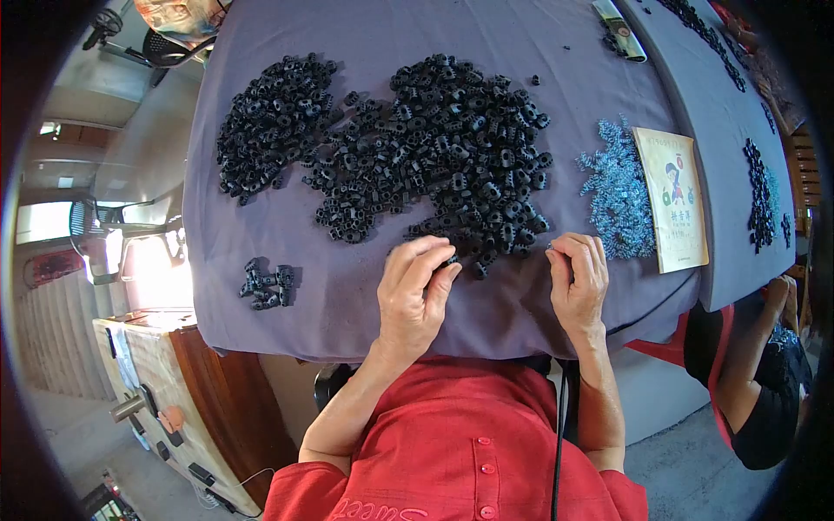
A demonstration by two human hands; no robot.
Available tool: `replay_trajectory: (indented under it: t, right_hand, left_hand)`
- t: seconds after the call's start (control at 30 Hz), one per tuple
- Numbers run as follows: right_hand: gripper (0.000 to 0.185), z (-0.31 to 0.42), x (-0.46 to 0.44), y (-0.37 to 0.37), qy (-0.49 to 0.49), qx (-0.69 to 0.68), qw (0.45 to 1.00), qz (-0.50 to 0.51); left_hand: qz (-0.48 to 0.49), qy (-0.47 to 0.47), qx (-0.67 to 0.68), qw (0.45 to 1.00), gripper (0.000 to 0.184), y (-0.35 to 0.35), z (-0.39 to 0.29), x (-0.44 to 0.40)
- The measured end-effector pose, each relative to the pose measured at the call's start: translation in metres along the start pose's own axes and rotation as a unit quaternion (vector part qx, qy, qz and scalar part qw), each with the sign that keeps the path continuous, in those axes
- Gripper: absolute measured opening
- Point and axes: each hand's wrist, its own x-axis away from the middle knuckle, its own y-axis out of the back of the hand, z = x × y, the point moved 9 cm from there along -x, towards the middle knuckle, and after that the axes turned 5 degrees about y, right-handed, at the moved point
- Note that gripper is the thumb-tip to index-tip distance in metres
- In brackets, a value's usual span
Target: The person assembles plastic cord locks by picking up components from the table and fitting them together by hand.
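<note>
My left hand [415,291] is closed in a pinch at the near edge of a large heap of black plastic parts [469,148]. Between its thumb and fingers shows a small black plastic part [451,259]. To the right of that heap, my right hand [579,280] is also pinched, its fingertips pointing left. Something tiny may be at those fingertips, too small to make out. Beyond my right hand lies a pile of small blue pieces [621,200]. A small group of joined black parts [268,284] sits apart on the left.
Another black heap [274,122] lies at the far left of the cloth-covered table [347,321]. A booklet [673,200] borders the blue pile, and a packet [621,33] lies at the back. Right, a co-worker's arm [754,356] is beside a second table. A black cable [560,434] hangs before me.
</note>
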Motion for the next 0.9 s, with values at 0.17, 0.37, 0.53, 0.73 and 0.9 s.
replay_trajectory:
  t: [0.17, 0.37, 0.53, 0.73, 0.9]
  right_hand:
    - [0.018, -0.001, 0.003, 0.002, -0.001, -0.018, 1.000, -0.003]
    - [0.016, 0.025, 0.001, -0.002, -0.026, -0.089, 0.996, 0.009]
    - [0.022, 0.065, -0.010, -0.017, 0.009, -0.166, 0.984, 0.071]
    - [0.028, 0.083, -0.011, -0.034, 0.062, -0.172, 0.977, 0.106]
    - [0.028, 0.087, -0.009, -0.035, 0.082, -0.160, 0.974, 0.136]
  left_hand:
    - [0.053, 0.140, 0.183, 0.972, 0.017, -0.005, 0.014, 0.018]
    - [0.100, 0.172, 0.203, 0.959, 0.021, -0.006, 0.016, 0.020]
    - [0.079, 0.272, 0.253, 0.925, 0.019, -0.013, 0.030, 0.036]
    - [0.096, 0.161, 0.177, 0.966, 0.022, -0.011, 0.019, 0.031]
    - [0.108, 0.166, 0.165, 0.966, 0.019, -0.010, 0.017, 0.031]
